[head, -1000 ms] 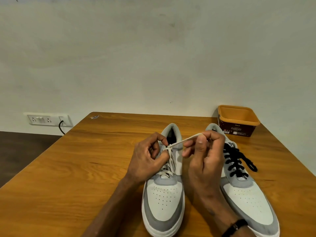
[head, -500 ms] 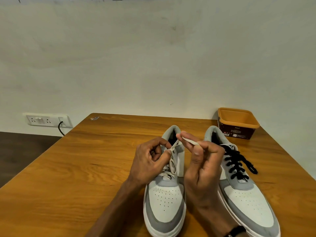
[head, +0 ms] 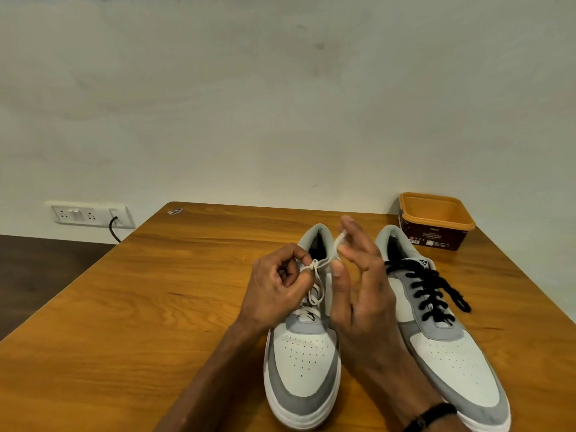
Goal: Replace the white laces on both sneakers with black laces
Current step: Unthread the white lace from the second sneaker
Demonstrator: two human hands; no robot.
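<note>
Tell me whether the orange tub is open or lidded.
Open: the orange tub shows its bare inner walls, with no lid on top.

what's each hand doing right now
Left hand: pinching the white lace at the knot.
Right hand: pinching a loop of the same lace.

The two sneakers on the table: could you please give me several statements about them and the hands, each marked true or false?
1. The right sneaker carries black laces. True.
2. The left sneaker has no laces at all. False: white laces are still threaded through it.
3. The left hand pinches the white laces near the knot. True.
4. The right hand rests flat on the table. False: it is raised over the left sneaker with a white lace end at its fingertips.
5. The orange tub stands between the sneakers. False: it stands behind the right sneaker, at the table's far right corner.
</note>
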